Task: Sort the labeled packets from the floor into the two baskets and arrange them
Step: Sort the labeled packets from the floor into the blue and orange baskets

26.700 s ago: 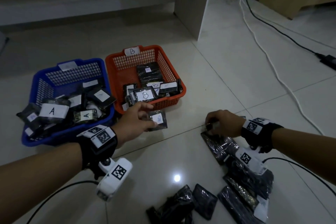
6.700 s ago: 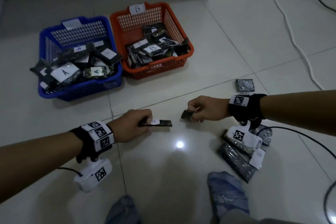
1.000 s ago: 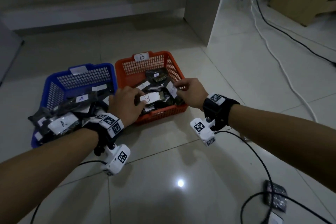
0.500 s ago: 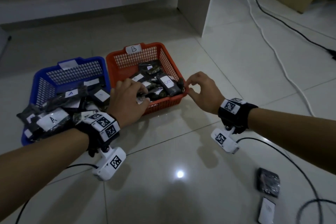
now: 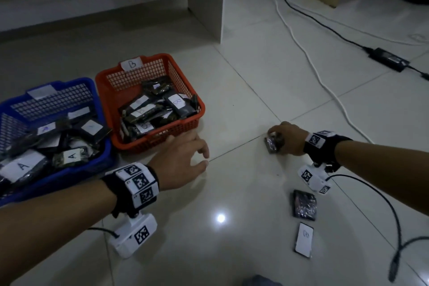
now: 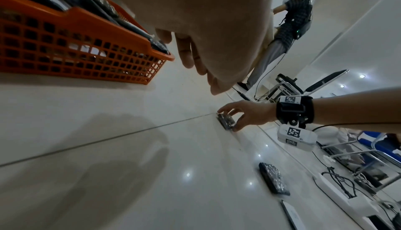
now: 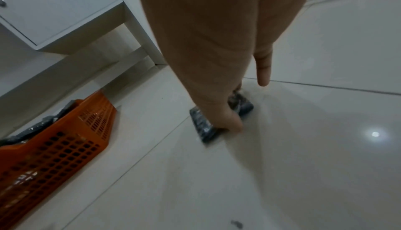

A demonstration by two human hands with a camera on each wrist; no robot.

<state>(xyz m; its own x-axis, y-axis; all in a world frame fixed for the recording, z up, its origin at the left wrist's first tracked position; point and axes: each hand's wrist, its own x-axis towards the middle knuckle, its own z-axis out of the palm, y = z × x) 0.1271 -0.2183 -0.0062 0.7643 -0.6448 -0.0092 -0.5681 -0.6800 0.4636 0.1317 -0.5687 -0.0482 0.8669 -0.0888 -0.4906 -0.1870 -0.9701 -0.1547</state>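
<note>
Packet: flat on floor, long axis running near-to-far.
Right hand: grip pinching packet's edges.
Left hand: grip released, fingers loose, beside orange basket.

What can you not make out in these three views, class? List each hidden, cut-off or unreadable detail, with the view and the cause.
1. Letter on the packet under the right hand: no label shows in any view.
2. Dark packet on the floor, head view: no label faces up.
3. Tag on the blue basket, head view: too faint to read.
4. Blue basket's left side: cut off by the frame edge.
5. Left hand fingertips, left wrist view: partly hidden by the palm.
</note>
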